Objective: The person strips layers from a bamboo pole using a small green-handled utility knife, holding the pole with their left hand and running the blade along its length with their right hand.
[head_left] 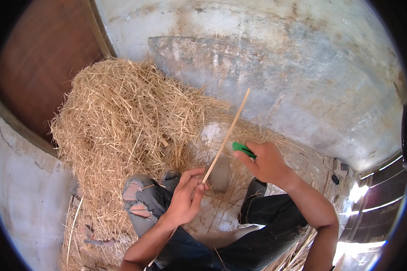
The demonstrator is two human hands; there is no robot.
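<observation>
My left hand [187, 196] grips the lower end of a long, thin, pale wooden strip [229, 131] between thumb and fingers. The strip slants up and away to the right, its far end free in the air in front of the wall. To the right of the strip, my right hand [267, 163] is closed around a green-handled tool [243, 149] that looks like a utility knife. Its blade cannot be made out. A small gap separates the green tool from the strip. Below both hands a grey block [218, 174] stands on the floor between my feet.
A large heap of straw [126, 108] rises at the left, against a brown panel [45, 58]. Behind stands a stained pale wall [294, 58]. My knees, in torn dark trousers [257, 235], frame the work. More strips [291, 253] lie at lower right; a small black object [335, 179] is by the wall.
</observation>
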